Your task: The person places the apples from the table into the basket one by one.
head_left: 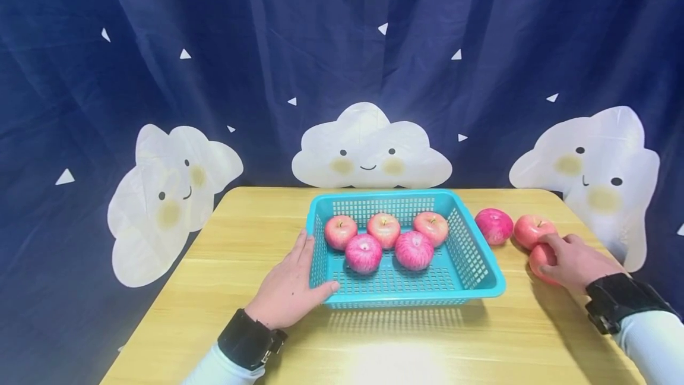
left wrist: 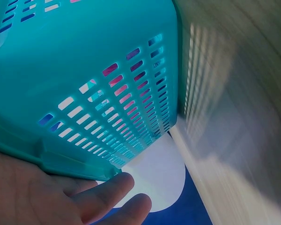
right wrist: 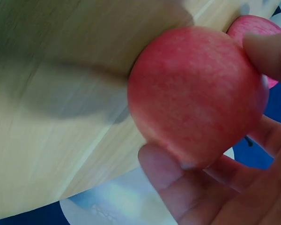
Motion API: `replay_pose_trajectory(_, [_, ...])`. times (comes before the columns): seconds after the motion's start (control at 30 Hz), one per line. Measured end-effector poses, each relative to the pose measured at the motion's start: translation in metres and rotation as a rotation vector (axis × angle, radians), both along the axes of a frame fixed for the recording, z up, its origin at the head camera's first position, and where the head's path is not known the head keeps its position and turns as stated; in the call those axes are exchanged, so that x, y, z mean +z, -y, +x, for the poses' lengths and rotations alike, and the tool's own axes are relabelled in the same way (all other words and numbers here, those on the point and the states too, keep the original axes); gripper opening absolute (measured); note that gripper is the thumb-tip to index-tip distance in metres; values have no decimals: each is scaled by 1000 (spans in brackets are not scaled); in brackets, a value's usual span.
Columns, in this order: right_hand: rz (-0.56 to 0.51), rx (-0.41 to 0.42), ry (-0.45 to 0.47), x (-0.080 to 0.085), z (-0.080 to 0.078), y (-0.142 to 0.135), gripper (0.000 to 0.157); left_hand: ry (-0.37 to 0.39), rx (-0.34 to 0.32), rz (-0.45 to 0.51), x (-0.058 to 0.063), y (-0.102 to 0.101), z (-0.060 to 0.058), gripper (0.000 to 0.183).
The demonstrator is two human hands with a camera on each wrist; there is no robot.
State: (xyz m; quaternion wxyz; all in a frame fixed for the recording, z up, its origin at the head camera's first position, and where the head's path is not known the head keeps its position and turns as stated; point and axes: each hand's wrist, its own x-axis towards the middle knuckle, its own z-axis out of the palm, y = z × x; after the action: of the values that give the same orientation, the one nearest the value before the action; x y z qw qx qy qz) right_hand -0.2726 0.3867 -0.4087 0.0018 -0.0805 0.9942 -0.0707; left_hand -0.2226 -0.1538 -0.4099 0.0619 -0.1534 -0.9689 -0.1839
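Observation:
A blue plastic basket (head_left: 411, 297) with perforated walls holds several red and pink apples, among them a striped pink apple (head_left: 363, 253) and a paler red apple (head_left: 383, 230). My left hand (head_left: 285, 287) rests along the basket's left side, thumb over the near left corner and fingers extended by the rim. To the right of the basket, my right hand (head_left: 579, 263) holds a red apple (right wrist: 196, 93) between thumb and fingers, close over the table. Beside it lie another red apple (head_left: 533, 229) and a bright pink apple (head_left: 494, 226).
The light wooden table (head_left: 406, 349) carries the basket and the loose apples. Behind its far edge hangs a dark blue curtain (head_left: 342, 34) with white triangles and smiling clouds. A black band (head_left: 622, 296) circles my right wrist, and another (head_left: 247, 340) my left.

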Motion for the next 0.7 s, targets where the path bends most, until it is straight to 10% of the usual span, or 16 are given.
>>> replay_pose_trajectory(0.43, [-135, 167, -4, 2, 4, 14, 82, -2, 2, 2, 0, 0, 1, 104])
replay_pose_trajectory(0.7, [-125, 205, -89, 30, 6, 32, 67, 4, 6, 6, 0, 0, 1, 104])
